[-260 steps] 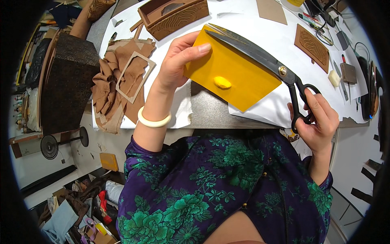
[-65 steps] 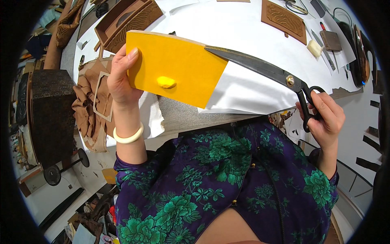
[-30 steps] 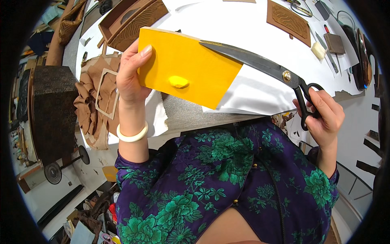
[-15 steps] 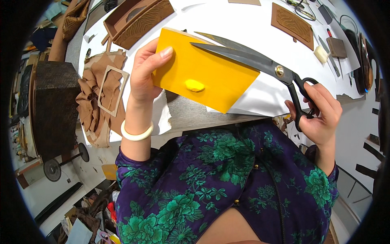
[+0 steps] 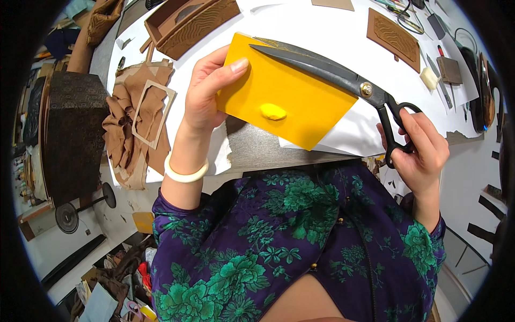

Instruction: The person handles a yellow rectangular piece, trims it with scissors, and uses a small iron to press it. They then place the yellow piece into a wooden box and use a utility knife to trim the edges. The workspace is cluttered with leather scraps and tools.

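Yellow piece: a flat, four-sided yellow sheet [image 5: 300, 99] is held aloft between the two hands, above the near edge of the table; its left end is gripped, and its right corner is set well apart from the other hand.
Raised spot: a small, bright-yellow oval lump [image 5: 273, 111] is seen on the sheet's near face, toward the lower edge.
Left hand: the sheet's left end is pinched by the left hand [image 5: 206, 91], the thumb being laid on the near face; the other fingers are largely hidden behind. A cream-coloured ring bangle [image 5: 185, 177] is worn on the wrist.
Right hand: the black looped handles of the dark metal scissors [image 5: 343, 78] are enclosed by the curled right hand [image 5: 424, 147], and the loops are held slightly apart.
Blades: the sheet's upper edge is overlapped by the near blade, and the tips, parted by a narrow gap, are directed toward the left thumb.
Left of the work: a thin, pale rectangular frame [image 5: 166, 119] is laid on crumpled brown material [image 5: 120, 139].
Beyond: a brown open box with a wavy-patterned side [image 5: 201, 29] is placed at upper left, and a brown rectangular patterned panel [image 5: 394, 40] at upper right.
Support: the grey table [image 5: 260, 145] is partly covered by white paper [image 5: 300, 24].
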The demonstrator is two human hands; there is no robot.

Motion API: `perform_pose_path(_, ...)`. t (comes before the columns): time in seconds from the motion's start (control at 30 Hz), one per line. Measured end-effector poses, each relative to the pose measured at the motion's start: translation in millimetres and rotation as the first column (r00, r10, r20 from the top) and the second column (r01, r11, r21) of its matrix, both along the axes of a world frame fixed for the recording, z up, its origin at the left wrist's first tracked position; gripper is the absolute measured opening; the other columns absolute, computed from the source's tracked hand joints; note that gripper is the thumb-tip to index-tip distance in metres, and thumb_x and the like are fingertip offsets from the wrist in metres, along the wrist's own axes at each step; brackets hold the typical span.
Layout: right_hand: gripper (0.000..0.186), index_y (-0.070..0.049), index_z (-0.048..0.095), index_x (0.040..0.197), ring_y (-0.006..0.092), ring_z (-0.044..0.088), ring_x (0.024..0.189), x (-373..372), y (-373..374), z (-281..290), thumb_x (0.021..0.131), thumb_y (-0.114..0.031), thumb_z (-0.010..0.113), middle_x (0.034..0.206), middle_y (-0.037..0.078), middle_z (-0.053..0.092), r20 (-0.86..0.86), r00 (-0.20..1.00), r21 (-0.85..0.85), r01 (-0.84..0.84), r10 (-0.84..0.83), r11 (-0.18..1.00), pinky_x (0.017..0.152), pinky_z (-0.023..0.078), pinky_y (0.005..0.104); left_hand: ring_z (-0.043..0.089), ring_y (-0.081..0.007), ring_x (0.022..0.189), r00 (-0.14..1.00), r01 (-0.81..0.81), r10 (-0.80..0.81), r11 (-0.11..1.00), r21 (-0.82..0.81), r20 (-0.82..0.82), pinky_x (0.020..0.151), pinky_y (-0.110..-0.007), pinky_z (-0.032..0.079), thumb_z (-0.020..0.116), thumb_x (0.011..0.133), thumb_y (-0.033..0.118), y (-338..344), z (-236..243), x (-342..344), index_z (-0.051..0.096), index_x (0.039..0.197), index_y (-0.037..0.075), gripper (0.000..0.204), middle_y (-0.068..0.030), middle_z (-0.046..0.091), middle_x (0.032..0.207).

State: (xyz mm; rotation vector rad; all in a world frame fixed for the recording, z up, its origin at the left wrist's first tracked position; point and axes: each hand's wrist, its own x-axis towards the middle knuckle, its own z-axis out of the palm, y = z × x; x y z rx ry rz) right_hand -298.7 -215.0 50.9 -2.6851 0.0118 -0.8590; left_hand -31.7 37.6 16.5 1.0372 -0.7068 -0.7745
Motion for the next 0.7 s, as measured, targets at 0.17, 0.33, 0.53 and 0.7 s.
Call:
perform_pose_path(0.17,0.060,0.007,0.072,0.114,0.0218,0.066,0.064,-0.3,-0.8,-2.1,0.054,0.004,0.069,0.083,0.013,0.068,0.012,1.000,-0.025,-0.012,0.012,1.000,0.054,0.053,0.0302,0.074,-0.0203,0.101,1.000,0.005,-0.005,1.000,-0.001,-0.010,0.089,-0.029,0.059,0.063,0.097,0.022,-0.1,-1.1,0.2,0.063,0.130,-0.007,0.043,-0.0157,0.073,0.114)
perform_pose_path(0.33,0.060,0.007,0.072,0.114,0.0222,0.066,0.064,-0.3,-2.2,-0.5,0.054,0.004,0.070,0.083,0.013,0.068,0.004,1.000,-0.059,-0.020,0.021,0.998,0.054,0.053,0.0304,0.074,-0.0206,0.101,1.000,-0.006,0.006,1.000,-0.009,-0.023,0.089,-0.029,0.060,0.063,0.098,0.022,-1.0,-1.1,-1.1,0.063,0.130,-0.006,0.043,-0.0158,0.073,0.115)
perform_pose_path(0.53,0.057,0.006,0.073,0.111,0.0207,0.066,0.063,2.2,-0.8,-2.5,0.054,0.003,0.071,0.081,0.012,0.067,0.038,0.999,-0.037,0.007,-0.005,0.999,0.054,0.053,0.0302,0.074,-0.0204,0.101,1.000,-0.007,0.006,1.000,-0.009,-0.011,0.090,-0.030,0.059,0.064,0.097,0.023,-1.2,-0.8,-1.2,0.063,0.130,-0.006,0.043,-0.0150,0.073,0.114)
perform_pose_path(0.7,0.054,0.005,0.074,0.108,0.0189,0.064,0.062,6.8,4.9,2.3,0.054,0.003,0.069,0.080,0.012,0.066,0.012,0.999,0.020,0.045,-0.046,0.999,0.052,0.050,0.0294,0.073,-0.0195,0.100,0.999,0.010,-0.011,1.000,0.023,0.032,0.089,-0.030,0.059,0.064,0.097,0.024,-2.0,-0.8,-4.0,0.064,0.130,-0.005,0.044,-0.0143,0.073,0.114)
